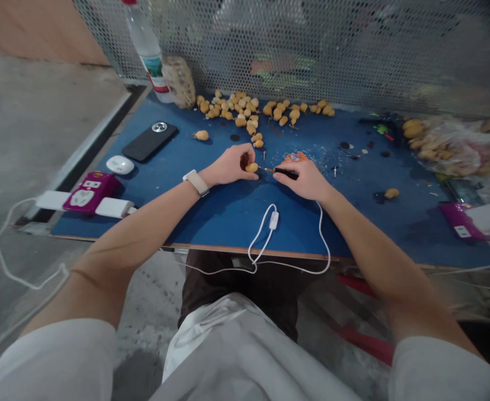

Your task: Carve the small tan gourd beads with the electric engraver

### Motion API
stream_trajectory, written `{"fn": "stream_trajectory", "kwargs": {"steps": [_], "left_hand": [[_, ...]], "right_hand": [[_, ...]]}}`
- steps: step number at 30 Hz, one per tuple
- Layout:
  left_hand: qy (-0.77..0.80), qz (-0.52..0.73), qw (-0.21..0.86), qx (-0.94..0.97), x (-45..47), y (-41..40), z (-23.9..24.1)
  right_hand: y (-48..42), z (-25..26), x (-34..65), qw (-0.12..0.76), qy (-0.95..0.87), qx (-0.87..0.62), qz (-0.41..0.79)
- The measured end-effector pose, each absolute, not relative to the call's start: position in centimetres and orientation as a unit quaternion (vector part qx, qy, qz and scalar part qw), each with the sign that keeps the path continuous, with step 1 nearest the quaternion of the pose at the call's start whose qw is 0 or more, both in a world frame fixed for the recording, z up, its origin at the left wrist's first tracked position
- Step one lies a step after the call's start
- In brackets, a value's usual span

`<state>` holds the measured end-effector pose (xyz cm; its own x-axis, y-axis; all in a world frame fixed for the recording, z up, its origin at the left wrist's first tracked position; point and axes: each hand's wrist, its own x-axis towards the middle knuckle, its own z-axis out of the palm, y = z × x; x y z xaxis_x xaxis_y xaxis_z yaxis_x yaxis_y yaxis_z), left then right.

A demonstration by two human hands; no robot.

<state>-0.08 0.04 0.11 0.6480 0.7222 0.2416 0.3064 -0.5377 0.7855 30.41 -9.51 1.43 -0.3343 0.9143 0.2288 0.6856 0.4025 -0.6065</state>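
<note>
The left grip pinches a gourd; at its three o'clock, the right grip clasps a tool.

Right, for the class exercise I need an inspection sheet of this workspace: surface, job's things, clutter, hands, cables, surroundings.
Surface: blue tabletop, pale crumbs scattered beyond the right hand.
Job's things: a small gourd-like piece and a dark-handled tool aimed at it; contact unclear. More pieces lie along the back.
Clutter: black phone, white case, bottle, jar.
Hands: left hand holds the small piece; right hand grips the tool.
Cables: white cable with inline switch hangs over the front edge; its ends are hidden.
Surroundings: perforated panel behind the table, grey floor at left.
</note>
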Motion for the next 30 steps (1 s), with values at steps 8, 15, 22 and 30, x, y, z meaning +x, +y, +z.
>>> {"fn": "stream_trajectory", "kwargs": {"steps": [8,15,22,30], "left_hand": [[0.298,0.283,0.37,0.833,-0.16,0.0,0.15],[0.301,0.283,0.37,0.832,-0.11,0.03,0.13],[0.305,0.285,0.373,0.829,-0.1,-0.07,0.09],[0.304,0.285,0.366,0.832,-0.05,0.05,-0.01]], "right_hand": [[-9.55,1.37,30.26,0.279,-0.788,-0.509,0.205],[-9.49,1.45,30.27,0.275,-0.789,-0.509,0.206],[-9.34,1.17,30.47,0.277,-0.79,-0.507,0.203],[-9.44,1.4,30.36,0.27,-0.79,-0.51,0.207]]}}
